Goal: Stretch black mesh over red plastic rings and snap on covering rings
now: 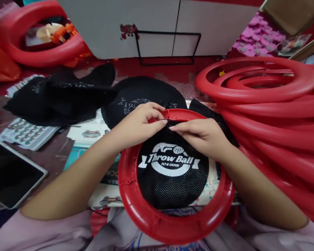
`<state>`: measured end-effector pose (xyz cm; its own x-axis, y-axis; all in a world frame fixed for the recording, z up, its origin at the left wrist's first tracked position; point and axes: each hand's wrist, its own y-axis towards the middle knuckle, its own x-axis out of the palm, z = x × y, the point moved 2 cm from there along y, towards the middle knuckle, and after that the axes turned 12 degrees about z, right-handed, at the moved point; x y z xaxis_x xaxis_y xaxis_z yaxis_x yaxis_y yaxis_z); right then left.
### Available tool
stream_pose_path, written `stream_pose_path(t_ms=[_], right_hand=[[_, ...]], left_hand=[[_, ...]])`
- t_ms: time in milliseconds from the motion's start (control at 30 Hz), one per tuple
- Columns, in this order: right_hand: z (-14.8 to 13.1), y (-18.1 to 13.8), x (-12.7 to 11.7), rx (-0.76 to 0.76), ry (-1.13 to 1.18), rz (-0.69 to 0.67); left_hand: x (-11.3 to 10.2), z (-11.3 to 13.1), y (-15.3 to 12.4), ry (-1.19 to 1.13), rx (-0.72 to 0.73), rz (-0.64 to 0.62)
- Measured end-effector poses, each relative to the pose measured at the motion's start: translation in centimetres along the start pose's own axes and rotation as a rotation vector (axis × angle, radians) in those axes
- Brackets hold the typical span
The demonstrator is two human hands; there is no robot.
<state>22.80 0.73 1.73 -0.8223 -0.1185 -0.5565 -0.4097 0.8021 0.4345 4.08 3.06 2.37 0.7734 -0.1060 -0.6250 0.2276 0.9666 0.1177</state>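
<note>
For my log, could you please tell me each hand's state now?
Left hand: closed, pinching the mesh edge.
Right hand: closed, pinching the mesh too.

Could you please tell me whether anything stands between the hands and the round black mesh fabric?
Nothing visible does: the left hand and right hand are both directly at the far edge of the round black mesh fabric, beside the far side of the red plastic ring.

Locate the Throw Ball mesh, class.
Just right of centre in the head view, the mesh lies within the red ring, by the left hand and right hand.
</note>
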Motion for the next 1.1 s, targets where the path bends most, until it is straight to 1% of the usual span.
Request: stream_pose_path(t_ms=[100, 167, 233, 400, 500, 600, 767, 867, 1000, 1100], right_hand=[[0.3, 0.2, 0.4, 0.001, -0.151, -0.029], [0.5, 0.3, 0.6, 0.005, -0.214, -0.028], [0.6, 0.4, 0.9, 0.0, -0.251, -0.037], [0.8, 0.3, 1.1, 0.019, -0.294, -0.075], [0.8, 0.3, 1.2, 0.062, -0.281, -0.102], [0.9, 0.4, 1.3, 0.107, -0.273, -0.126], [0.9, 0.5, 1.4, 0.123, -0.27, -0.114], [1.0, 0.5, 1.3, 0.143, -0.285, -0.139], [0.9, 0.5, 1.3, 0.166, -0.337, -0.17], [0.8, 0.6, 1.3, 0.197, -0.386, -0.174]], left_hand=[[0.6, -0.9, 0.1, -0.067, -0.126, 0.07], [0.8, -1.3, 0.1, -0.068, -0.164, 0.14], [0.9, -1.4, -0.1, -0.03, -0.16, 0.183], [1.1, -1.2, -0.2, 0.092, -0.119, 0.208], [1.2, -1.2, -0.2, 0.132, -0.134, 0.229], [1.3, -1.3, -0.2, 0.152, -0.139, 0.227], [1.5, -1.1, -0.2, 0.162, -0.112, 0.226], [1.4, -1.0, -0.2, 0.162, -0.113, 0.221], [1.5, -1.0, 0.0, 0.154, -0.143, 0.19], [1.5, -1.1, 0.3, 0.206, -0.161, 0.149]])
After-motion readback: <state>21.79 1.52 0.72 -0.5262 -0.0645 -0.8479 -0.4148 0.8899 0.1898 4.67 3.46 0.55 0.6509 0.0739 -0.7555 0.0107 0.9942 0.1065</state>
